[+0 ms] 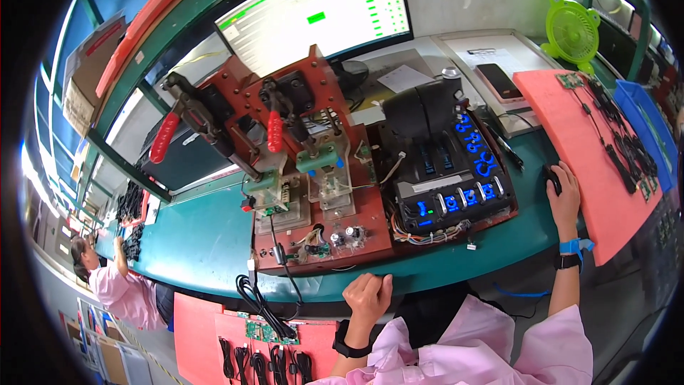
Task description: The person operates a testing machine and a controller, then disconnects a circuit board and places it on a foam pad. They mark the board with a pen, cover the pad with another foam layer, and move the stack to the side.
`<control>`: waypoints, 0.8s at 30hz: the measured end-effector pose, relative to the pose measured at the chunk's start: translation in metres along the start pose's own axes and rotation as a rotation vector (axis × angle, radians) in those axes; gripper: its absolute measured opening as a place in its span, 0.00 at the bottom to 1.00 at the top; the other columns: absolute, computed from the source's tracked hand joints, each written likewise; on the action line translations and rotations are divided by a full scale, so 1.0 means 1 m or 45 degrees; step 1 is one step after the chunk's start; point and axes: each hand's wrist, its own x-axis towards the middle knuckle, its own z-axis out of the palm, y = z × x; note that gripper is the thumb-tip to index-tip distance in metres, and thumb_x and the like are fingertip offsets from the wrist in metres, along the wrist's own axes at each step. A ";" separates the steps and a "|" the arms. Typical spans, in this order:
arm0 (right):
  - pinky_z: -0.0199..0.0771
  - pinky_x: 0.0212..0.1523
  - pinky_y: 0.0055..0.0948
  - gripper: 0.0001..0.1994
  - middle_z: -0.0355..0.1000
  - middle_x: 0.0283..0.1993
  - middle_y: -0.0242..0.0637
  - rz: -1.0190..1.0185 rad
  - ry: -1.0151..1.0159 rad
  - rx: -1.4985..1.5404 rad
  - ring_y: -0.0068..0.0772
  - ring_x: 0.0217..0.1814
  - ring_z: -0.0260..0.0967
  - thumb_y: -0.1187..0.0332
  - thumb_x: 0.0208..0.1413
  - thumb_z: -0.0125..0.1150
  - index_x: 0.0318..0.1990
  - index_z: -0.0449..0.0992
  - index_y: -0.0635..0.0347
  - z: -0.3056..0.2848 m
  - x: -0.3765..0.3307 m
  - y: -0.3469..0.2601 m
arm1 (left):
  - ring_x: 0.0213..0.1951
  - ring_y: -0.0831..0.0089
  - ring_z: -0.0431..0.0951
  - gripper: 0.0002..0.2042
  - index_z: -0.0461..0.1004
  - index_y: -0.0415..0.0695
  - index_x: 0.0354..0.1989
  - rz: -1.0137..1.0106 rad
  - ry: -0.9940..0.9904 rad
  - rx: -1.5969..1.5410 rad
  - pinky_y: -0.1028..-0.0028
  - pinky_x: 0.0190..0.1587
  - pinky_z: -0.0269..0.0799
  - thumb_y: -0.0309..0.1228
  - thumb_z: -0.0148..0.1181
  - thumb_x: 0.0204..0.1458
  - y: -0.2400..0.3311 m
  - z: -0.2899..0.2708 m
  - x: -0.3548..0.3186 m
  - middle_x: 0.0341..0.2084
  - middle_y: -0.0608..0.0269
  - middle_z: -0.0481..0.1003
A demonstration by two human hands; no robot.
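My right hand (563,196) rests at the right side of the green bench, its fingers curved over a black computer mouse (551,180). Curled into a loose fist, my left hand (368,295) lies at the bench's front edge, with nothing visible in it. Beyond it stands a dark red test fixture (370,224) with two toggle clamps, one with a red handle (164,137) at the left. Small green circuit boards (274,201) sit under the clamps. To the fixture's right is a black throttle controller (427,128) with blue-lit switches. A looped black cable (258,298) hangs over the edge.
A lit monitor (320,18) stands behind the fixture. On the right are a pink foam sheet (570,142) with cabled boards, a phone (499,82), a green fan (572,30) and a blue bin (645,125). More cabled boards (271,331) lie front left. A co-worker (125,289) sits far left.
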 end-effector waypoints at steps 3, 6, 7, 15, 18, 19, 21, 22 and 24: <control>0.61 0.50 0.35 0.14 0.63 0.51 0.41 -0.001 0.011 0.010 0.45 0.51 0.59 0.73 0.46 0.54 0.44 0.68 0.59 0.001 0.001 -0.001 | 0.11 0.64 0.61 0.15 0.58 0.43 0.11 0.007 -0.011 0.004 0.70 0.14 0.53 0.23 0.60 0.38 -0.003 0.002 -0.002 0.08 0.62 0.58; 0.60 0.51 0.34 0.15 0.63 0.51 0.42 0.017 -0.004 0.006 0.44 0.52 0.59 0.73 0.46 0.54 0.44 0.68 0.59 0.001 0.003 -0.001 | 0.11 0.63 0.61 0.14 0.58 0.43 0.11 0.008 -0.012 0.011 0.70 0.14 0.53 0.23 0.60 0.38 -0.004 0.005 -0.002 0.08 0.61 0.58; 0.60 0.51 0.34 0.15 0.63 0.51 0.42 0.018 -0.011 0.011 0.44 0.53 0.60 0.73 0.46 0.54 0.44 0.68 0.59 0.001 0.003 -0.001 | 0.12 0.63 0.61 0.14 0.59 0.42 0.11 0.005 -0.010 0.011 0.71 0.14 0.53 0.23 0.60 0.39 -0.004 0.005 -0.002 0.09 0.61 0.59; 0.61 0.50 0.36 0.14 0.62 0.52 0.42 0.001 -0.004 0.041 0.45 0.52 0.59 0.71 0.47 0.53 0.43 0.68 0.58 0.002 0.002 -0.002 | 0.12 0.71 0.61 0.11 0.63 0.36 0.14 -0.382 -0.059 -0.192 0.75 0.16 0.54 0.23 0.56 0.42 0.025 -0.041 0.014 0.10 0.58 0.63; 0.62 0.48 0.35 0.12 0.64 0.48 0.43 -0.052 0.106 0.059 0.45 0.49 0.60 0.71 0.48 0.53 0.41 0.69 0.61 0.000 0.000 -0.002 | 0.14 0.77 0.62 0.10 0.63 0.37 0.15 -0.336 0.090 0.034 0.77 0.17 0.55 0.24 0.53 0.46 0.018 -0.083 0.017 0.10 0.61 0.63; 0.63 0.47 0.35 0.11 0.66 0.47 0.44 -0.073 0.161 0.070 0.46 0.48 0.61 0.71 0.48 0.52 0.40 0.69 0.62 0.000 -0.001 -0.001 | 0.14 0.78 0.61 0.11 0.64 0.37 0.15 -0.352 0.144 0.117 0.77 0.18 0.55 0.25 0.52 0.47 0.013 -0.094 0.018 0.09 0.62 0.63; 0.64 0.45 0.34 0.10 0.67 0.44 0.45 -0.078 0.197 0.149 0.44 0.44 0.63 0.71 0.48 0.52 0.38 0.70 0.64 -0.006 -0.003 -0.002 | 0.15 0.80 0.61 0.11 0.64 0.36 0.16 -0.484 0.193 0.343 0.78 0.19 0.55 0.26 0.51 0.48 0.002 -0.118 0.016 0.10 0.63 0.62; 0.65 0.42 0.33 0.09 0.68 0.41 0.45 -0.073 0.241 0.218 0.43 0.41 0.64 0.71 0.48 0.52 0.36 0.70 0.65 -0.012 -0.005 -0.001 | 0.15 0.80 0.61 0.11 0.64 0.36 0.16 -0.488 0.185 0.350 0.78 0.19 0.55 0.26 0.51 0.48 0.004 -0.122 0.016 0.10 0.63 0.62; 0.66 0.39 0.32 0.08 0.69 0.38 0.45 -0.049 0.283 0.295 0.42 0.38 0.66 0.71 0.49 0.51 0.34 0.70 0.66 -0.036 -0.005 -0.012 | 0.15 0.80 0.62 0.10 0.64 0.36 0.16 -0.536 0.195 0.299 0.78 0.19 0.56 0.26 0.51 0.48 0.013 -0.127 0.021 0.11 0.63 0.63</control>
